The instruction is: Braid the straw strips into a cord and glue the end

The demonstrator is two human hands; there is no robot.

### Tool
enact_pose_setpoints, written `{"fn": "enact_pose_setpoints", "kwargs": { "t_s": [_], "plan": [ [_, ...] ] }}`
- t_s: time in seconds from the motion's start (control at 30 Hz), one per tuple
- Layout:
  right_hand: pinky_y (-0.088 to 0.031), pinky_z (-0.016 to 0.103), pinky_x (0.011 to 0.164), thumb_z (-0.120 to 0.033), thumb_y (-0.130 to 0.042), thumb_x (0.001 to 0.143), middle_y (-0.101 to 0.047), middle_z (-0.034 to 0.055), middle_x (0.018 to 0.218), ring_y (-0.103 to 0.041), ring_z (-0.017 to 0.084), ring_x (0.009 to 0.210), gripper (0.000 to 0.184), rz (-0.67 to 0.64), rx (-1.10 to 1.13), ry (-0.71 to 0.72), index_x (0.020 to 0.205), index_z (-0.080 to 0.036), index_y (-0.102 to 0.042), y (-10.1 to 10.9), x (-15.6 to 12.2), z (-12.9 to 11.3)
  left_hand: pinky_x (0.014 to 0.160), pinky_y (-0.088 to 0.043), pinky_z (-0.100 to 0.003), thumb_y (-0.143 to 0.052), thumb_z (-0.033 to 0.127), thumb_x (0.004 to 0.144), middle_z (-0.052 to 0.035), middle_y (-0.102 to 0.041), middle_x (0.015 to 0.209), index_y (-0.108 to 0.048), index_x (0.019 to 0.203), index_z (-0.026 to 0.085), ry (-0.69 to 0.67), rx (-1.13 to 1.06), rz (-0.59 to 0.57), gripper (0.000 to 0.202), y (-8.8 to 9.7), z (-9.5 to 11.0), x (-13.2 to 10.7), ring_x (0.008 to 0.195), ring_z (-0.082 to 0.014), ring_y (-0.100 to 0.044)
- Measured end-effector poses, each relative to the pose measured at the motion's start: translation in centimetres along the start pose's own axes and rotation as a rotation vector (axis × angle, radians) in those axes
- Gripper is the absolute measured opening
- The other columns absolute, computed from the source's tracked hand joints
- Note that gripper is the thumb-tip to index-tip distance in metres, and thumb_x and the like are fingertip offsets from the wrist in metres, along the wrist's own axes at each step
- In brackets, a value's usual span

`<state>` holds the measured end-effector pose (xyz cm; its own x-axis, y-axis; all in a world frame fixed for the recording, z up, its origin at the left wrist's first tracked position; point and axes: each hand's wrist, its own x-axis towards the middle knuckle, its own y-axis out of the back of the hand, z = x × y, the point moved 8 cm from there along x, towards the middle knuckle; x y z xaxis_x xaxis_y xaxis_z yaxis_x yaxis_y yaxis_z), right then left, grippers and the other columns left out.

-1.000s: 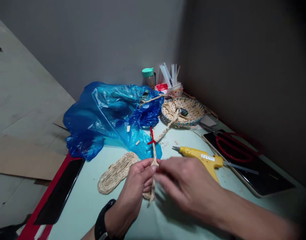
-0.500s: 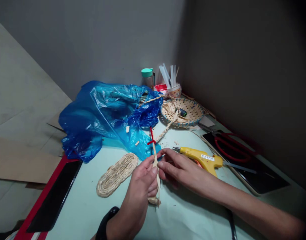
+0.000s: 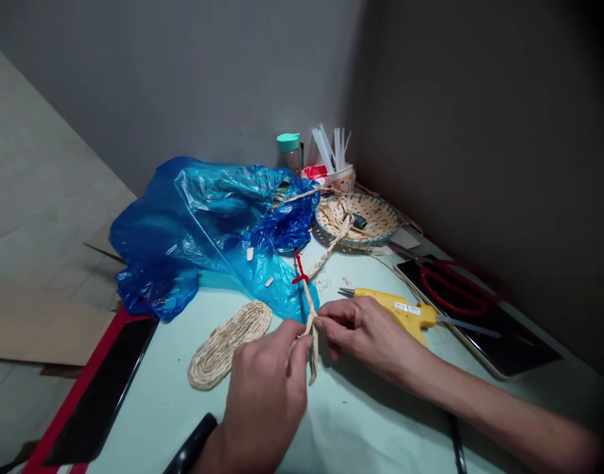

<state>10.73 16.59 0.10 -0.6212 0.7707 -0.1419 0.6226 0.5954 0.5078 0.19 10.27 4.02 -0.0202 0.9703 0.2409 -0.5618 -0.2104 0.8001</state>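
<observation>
Both hands work at the near end of a pale plant-fibre braid (image 3: 326,258), which runs back to the woven basket and has a red tie (image 3: 300,270) around it. My left hand (image 3: 272,378) is closed, pinching a fibre strand between thumb and forefinger. My right hand (image 3: 363,329) pinches the braid just where its strands part. One loose strand (image 3: 314,362) hangs down between the hands. Left of them lies a flat oval coil of braided fibre (image 3: 230,345). A yellow glue gun (image 3: 395,308) rests behind my right hand.
A crumpled blue plastic bag (image 3: 203,217) covers the back left. Behind stand a shallow woven basket (image 3: 381,220), a cup of glue sticks (image 3: 342,179) and a green-lidded jar (image 3: 289,150). Red-handled scissors (image 3: 460,289) lie over a dark tablet (image 3: 509,352) at right.
My left hand has turned palm-down and shifted left, drawing a strand aside. My right hand stays pinched on the braid. The strands below now spread apart.
</observation>
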Motion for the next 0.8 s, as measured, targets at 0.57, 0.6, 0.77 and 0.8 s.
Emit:
{"fn": "enact_pose_setpoints", "kwargs": {
  "t_s": [0.57,0.6,0.77,0.8],
  "plan": [
    [-0.028,0.022,0.051,-0.032,-0.044,0.091,-0.042,-0.0036,0.060,-0.035,0.010,0.057,0.030,-0.088,0.242,0.024,0.065,-0.017,-0.048,-0.9,-0.1,0.3,0.060,-0.048,-0.028,-0.054,0.023,0.087,-0.0037,-0.070,0.066,-0.070,0.082,0.018,-0.185,0.001,0.045,0.018,-0.4,2.0,-1.0,0.062,-0.0175,-0.065],
    [-0.029,0.022,0.052,-0.032,-0.043,0.092,-0.044,-0.0033,0.062,-0.037,0.010,0.058,0.030,-0.100,0.282,0.042,0.066,-0.017,-0.048,-0.9,-0.1,0.0,0.064,-0.047,-0.028,-0.054,0.023,0.088,-0.0033,-0.070,0.068,-0.070,0.077,0.020,-0.106,-0.064,0.048,0.019,0.2,1.5,-0.5,0.065,-0.0174,-0.065],
    [-0.034,0.022,0.054,-0.034,-0.039,0.095,-0.053,-0.0010,0.065,-0.046,0.011,0.058,0.033,-0.130,0.298,0.043,0.070,-0.017,-0.053,-1.0,-0.3,-0.5,0.069,-0.046,-0.028,-0.059,0.034,0.086,-0.0048,-0.065,0.083,-0.063,0.098,0.019,0.366,-0.607,-0.045,0.020,-1.1,-2.6,0.7,0.073,-0.0171,-0.061],
    [-0.035,0.022,0.055,-0.033,-0.038,0.095,-0.056,-0.0005,0.065,-0.048,0.012,0.058,0.032,-0.129,0.298,0.049,0.072,-0.018,-0.053,-1.0,-0.3,-0.6,0.063,-0.046,-0.027,-0.059,0.035,0.085,-0.0033,-0.062,0.080,-0.060,0.102,0.019,0.427,-0.808,-0.167,0.024,-2.8,-2.7,0.6,0.066,-0.0146,-0.058]
  ]
}}
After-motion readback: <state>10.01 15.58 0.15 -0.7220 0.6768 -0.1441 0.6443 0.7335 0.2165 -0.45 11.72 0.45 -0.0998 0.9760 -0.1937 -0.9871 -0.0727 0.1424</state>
